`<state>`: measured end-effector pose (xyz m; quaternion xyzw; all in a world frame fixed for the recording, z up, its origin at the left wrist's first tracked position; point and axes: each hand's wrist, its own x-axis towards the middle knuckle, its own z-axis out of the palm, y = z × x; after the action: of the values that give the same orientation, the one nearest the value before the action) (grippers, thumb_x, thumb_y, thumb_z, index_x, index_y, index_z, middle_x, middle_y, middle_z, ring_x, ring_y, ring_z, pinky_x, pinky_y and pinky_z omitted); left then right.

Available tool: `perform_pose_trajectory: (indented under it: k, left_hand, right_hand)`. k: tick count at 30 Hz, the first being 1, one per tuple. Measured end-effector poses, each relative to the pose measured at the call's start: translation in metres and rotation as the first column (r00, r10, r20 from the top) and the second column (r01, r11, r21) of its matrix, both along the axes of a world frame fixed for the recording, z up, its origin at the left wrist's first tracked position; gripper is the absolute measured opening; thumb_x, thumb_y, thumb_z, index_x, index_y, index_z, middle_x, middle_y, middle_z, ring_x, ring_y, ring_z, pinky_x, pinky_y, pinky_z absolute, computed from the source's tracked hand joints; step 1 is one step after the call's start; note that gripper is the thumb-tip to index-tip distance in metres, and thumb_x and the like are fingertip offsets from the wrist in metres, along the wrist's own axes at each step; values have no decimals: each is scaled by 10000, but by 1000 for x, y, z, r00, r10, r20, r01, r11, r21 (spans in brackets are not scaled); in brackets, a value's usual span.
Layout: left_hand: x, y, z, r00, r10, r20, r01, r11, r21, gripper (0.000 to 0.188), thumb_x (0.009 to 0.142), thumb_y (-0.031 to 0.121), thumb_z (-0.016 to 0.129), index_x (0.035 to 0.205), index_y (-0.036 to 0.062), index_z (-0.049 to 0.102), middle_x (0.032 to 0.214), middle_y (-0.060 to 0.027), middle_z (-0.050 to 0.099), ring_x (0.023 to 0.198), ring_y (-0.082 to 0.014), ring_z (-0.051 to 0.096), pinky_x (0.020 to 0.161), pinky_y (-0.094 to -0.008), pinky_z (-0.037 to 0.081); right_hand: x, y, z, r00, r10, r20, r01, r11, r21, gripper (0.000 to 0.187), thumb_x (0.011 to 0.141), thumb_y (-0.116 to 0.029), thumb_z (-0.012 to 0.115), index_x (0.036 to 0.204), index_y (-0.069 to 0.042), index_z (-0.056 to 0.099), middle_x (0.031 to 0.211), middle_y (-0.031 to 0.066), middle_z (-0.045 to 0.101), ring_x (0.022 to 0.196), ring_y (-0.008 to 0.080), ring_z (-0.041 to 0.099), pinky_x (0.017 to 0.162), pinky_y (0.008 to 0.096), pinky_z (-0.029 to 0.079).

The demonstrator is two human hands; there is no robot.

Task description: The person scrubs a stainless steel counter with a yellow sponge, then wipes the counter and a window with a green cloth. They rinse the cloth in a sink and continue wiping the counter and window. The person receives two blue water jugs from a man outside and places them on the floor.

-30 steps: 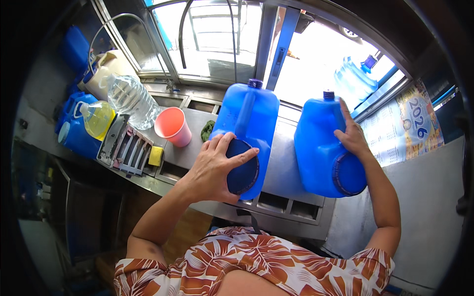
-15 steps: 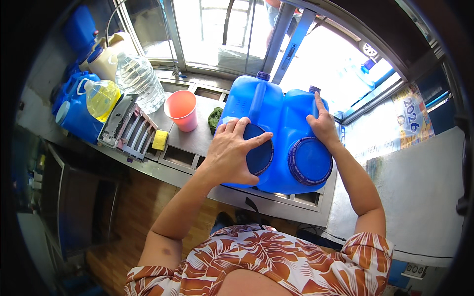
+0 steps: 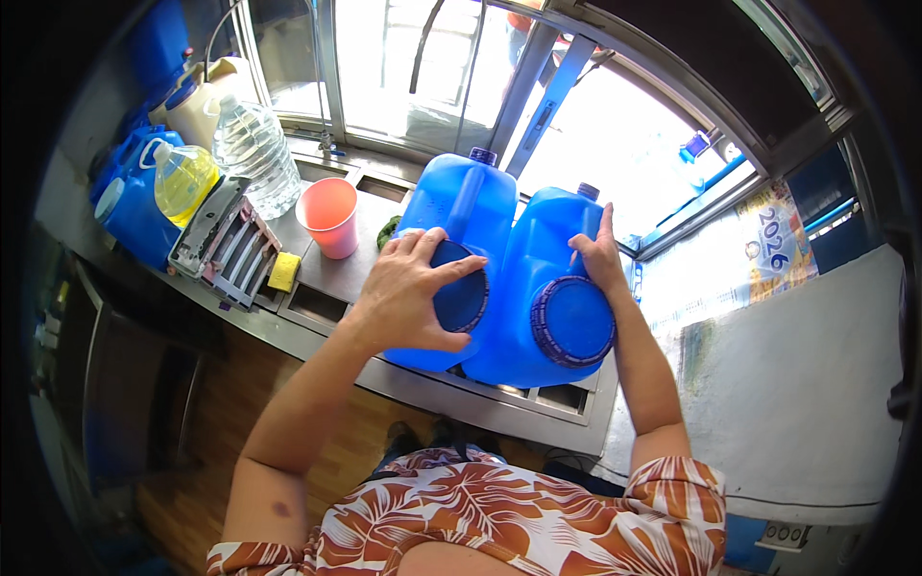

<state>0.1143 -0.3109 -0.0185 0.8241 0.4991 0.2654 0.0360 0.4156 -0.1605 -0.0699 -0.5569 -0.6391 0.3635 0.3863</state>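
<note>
Two blue plastic jugs, a left jug (image 3: 408,206) and a right jug (image 3: 528,250), stand side by side at the counter's front, with a narrow gap between their upper parts. Each has a small dark screw cap and a wide round lid facing me. My left hand (image 3: 408,288) lies over the wide lid (image 3: 461,298) of the left jug, thumb and fingers spread. My right hand (image 3: 599,259) holds the right jug at its right side, above its wide lid (image 3: 573,322). Its index finger points up and the thumb bends inward; the other fingers are mostly hidden.
Left of the jugs on the metal counter (image 3: 360,384) stand a pink cup (image 3: 328,223), a yellow sponge (image 3: 283,272), a grey slatted part (image 3: 230,250), a clear water bottle (image 3: 254,158) and a yellow-liquid bottle (image 3: 182,187). Windows (image 3: 413,77) rise behind; a white surface (image 3: 749,374) lies right.
The right jug has tilted and parted from the left one at the top. My right hand has shifted lower along its side. The whole view has slid slightly; my left hand stays on its lid.
</note>
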Motion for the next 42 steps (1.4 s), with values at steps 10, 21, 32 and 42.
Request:
perform_pose_trajectory:
  k: [10,21,32,42]
  left_hand:
    - [25,28,32,987,150,-51,-158,951,-266,449,633,452,833,945,136,764,1267,-191,556,1223,-382,482,1104,-538,256]
    - [46,91,-1,764,562,-316,-645,642,-415,699,839,470,636,1248,-79,496,1344,-302,449,1261,-450,436,1078,-563,291]
    - [18,122,1,793,599,-112,-587,702,-404,503,863,344,632,1144,-71,586,972,-259,672,930,-363,664,841,-414,492]
    - [41,128,5,765,639,-79,-621,699,-356,463,838,400,674,1000,-31,629,904,-223,668,863,-366,655,780,-434,498]
  right_hand:
    - [38,-22,-15,780,-361,-511,502,849,166,426,890,-204,584,1234,45,547,644,63,606,572,107,541,530,228,439]
    - [57,-61,-219,513,-350,-783,-326,765,-556,818,916,-723,254,1364,-67,447,1296,148,551,1166,276,541,1017,401,440]
    - [57,35,-252,909,-200,-365,-115,723,-681,647,899,-670,456,1127,-86,613,1037,108,664,1048,225,569,955,354,390]
    - [50,281,-164,983,-178,53,166,970,175,376,770,-285,668,1047,-32,683,769,194,688,798,321,676,784,398,508]
